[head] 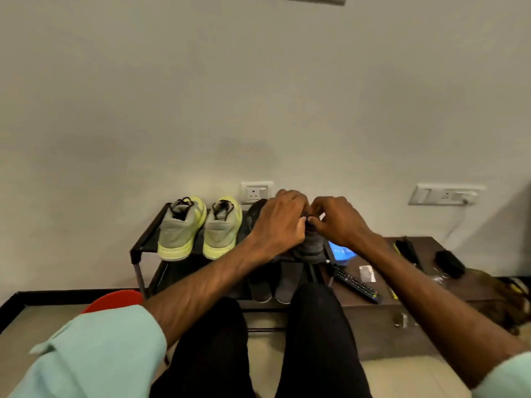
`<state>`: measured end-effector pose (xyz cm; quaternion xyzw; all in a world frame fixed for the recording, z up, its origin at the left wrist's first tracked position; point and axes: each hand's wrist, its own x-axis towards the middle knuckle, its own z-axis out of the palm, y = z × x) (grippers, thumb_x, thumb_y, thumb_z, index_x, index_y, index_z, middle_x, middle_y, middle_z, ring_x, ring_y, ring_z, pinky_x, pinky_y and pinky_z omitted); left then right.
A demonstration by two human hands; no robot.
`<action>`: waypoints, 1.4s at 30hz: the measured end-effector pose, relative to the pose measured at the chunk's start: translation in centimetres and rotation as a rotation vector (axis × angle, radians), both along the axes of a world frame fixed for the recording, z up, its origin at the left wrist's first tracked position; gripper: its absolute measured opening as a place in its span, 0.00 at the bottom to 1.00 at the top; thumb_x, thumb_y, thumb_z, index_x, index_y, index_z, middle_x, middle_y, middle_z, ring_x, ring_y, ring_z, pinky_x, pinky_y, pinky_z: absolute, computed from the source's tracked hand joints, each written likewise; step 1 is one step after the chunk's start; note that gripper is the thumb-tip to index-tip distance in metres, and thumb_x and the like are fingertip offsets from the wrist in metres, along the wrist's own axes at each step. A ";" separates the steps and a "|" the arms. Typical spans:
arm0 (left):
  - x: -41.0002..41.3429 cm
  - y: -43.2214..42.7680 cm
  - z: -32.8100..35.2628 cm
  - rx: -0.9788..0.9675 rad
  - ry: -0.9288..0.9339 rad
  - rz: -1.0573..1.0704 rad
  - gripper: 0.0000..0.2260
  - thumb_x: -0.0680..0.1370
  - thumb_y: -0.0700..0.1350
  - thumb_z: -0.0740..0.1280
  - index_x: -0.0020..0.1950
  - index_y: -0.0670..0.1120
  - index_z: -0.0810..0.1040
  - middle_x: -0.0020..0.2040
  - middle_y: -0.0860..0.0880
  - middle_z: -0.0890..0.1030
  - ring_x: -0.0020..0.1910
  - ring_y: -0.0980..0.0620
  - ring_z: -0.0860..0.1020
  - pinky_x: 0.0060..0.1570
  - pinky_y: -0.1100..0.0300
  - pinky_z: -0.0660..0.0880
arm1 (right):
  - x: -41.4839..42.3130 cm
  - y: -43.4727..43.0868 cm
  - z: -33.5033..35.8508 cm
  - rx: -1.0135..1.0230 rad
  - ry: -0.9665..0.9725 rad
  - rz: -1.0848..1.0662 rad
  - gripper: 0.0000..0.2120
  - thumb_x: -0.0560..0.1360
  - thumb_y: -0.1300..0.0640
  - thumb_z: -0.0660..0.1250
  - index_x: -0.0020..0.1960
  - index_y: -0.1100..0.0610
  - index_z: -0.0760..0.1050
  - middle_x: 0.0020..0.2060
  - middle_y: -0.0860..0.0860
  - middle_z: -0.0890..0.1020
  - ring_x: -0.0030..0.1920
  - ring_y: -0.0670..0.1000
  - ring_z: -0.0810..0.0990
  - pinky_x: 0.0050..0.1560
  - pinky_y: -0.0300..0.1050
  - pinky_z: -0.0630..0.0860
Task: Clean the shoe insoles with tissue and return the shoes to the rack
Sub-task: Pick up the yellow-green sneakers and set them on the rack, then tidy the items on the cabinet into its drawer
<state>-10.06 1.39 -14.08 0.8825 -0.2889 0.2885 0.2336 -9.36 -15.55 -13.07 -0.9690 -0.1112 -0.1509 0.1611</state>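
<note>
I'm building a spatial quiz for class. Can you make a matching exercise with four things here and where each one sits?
Things
1. yellow-green sneakers
2. grey slippers
3. TV remote
4. dark grey shoe

Places
A. on the brown cabinet to the right of the shoe rack
B. lower shelf of the shoe rack
C. top shelf, held by the left hand and right hand
D. top shelf, left side

Pairs: 1-D, 2-B, 3-A, 4-C
</note>
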 end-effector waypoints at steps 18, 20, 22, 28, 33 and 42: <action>-3.7 -19.7 -10.0 0.123 0.280 -0.302 0.11 0.72 0.40 0.69 0.54 0.43 0.79 0.52 0.43 0.81 0.54 0.43 0.77 0.49 0.48 0.76 | -6.8 -18.8 -11.0 0.117 0.284 -0.257 0.01 0.67 0.58 0.71 0.39 0.53 0.81 0.39 0.50 0.86 0.42 0.52 0.85 0.45 0.53 0.82; -3.6 -21.1 -11.8 0.121 0.342 -0.310 0.10 0.73 0.41 0.69 0.54 0.44 0.79 0.54 0.44 0.80 0.55 0.43 0.77 0.51 0.48 0.76 | -6.9 -20.0 -13.1 0.154 0.336 -0.321 0.02 0.69 0.57 0.73 0.41 0.53 0.82 0.39 0.50 0.86 0.42 0.53 0.84 0.44 0.52 0.82; -3.4 -22.6 -13.7 0.125 0.417 -0.322 0.09 0.75 0.41 0.68 0.55 0.43 0.79 0.55 0.44 0.80 0.57 0.43 0.76 0.54 0.48 0.75 | -7.0 -21.2 -15.5 0.187 0.392 -0.392 0.04 0.69 0.58 0.73 0.38 0.52 0.79 0.36 0.50 0.84 0.40 0.54 0.83 0.40 0.50 0.80; -2.6 -25.6 -18.7 0.174 0.590 -0.329 0.07 0.74 0.41 0.64 0.48 0.41 0.78 0.51 0.40 0.81 0.53 0.38 0.78 0.48 0.49 0.74 | -7.0 -23.4 -22.5 0.375 0.421 -0.494 0.07 0.67 0.64 0.68 0.32 0.55 0.79 0.29 0.50 0.84 0.27 0.44 0.81 0.34 0.49 0.81; -0.5 -26.6 -22.2 0.248 0.696 -0.294 0.07 0.78 0.43 0.68 0.52 0.42 0.82 0.54 0.43 0.83 0.56 0.42 0.79 0.50 0.52 0.75 | -5.6 -24.2 -27.7 0.493 0.462 -0.521 0.07 0.74 0.61 0.71 0.37 0.57 0.81 0.31 0.51 0.84 0.33 0.51 0.85 0.35 0.54 0.83; 2.3 -28.8 -27.3 0.306 0.711 -0.244 0.12 0.78 0.41 0.68 0.61 0.44 0.75 0.61 0.44 0.78 0.62 0.44 0.75 0.55 0.53 0.74 | -4.2 -25.2 -33.5 0.641 0.289 -0.759 0.03 0.77 0.57 0.73 0.44 0.53 0.84 0.35 0.46 0.84 0.35 0.44 0.82 0.41 0.40 0.76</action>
